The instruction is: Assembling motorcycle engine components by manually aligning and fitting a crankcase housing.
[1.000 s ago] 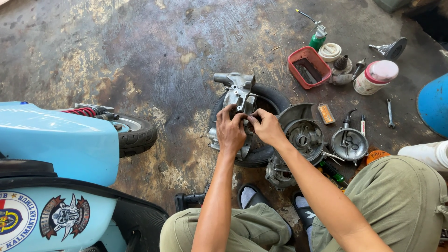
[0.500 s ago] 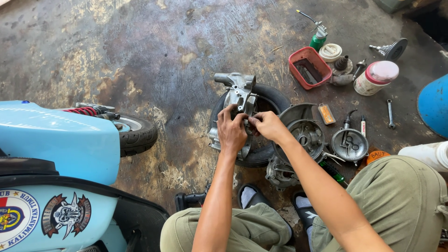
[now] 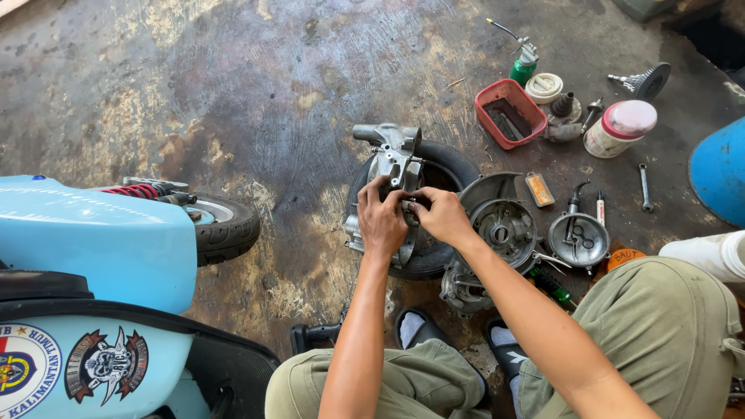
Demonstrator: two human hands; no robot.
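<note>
A grey metal engine casing (image 3: 390, 159) lies across a black tyre (image 3: 453, 165) on the stained concrete floor. My left hand (image 3: 380, 220) grips the casing's near part from the left. Facing it from the right, my right hand (image 3: 439, 215) has its fingers closed on the same spot of the casing. What the fingertips pinch is hidden. A round metal cover with inner parts (image 3: 504, 226) sits just right of my right hand.
A light blue scooter (image 3: 93, 248) with its front wheel (image 3: 223, 226) stands at the left. At the right lie a red tray (image 3: 510, 113), a white jar with a pink lid (image 3: 621, 129), a green oil can (image 3: 524, 68), a round metal dish (image 3: 579, 240), a spanner (image 3: 644, 187) and a blue drum (image 3: 719, 171).
Both hands have shifted slightly on the casing, fingers working closer together at its near part. Nothing else has moved.
</note>
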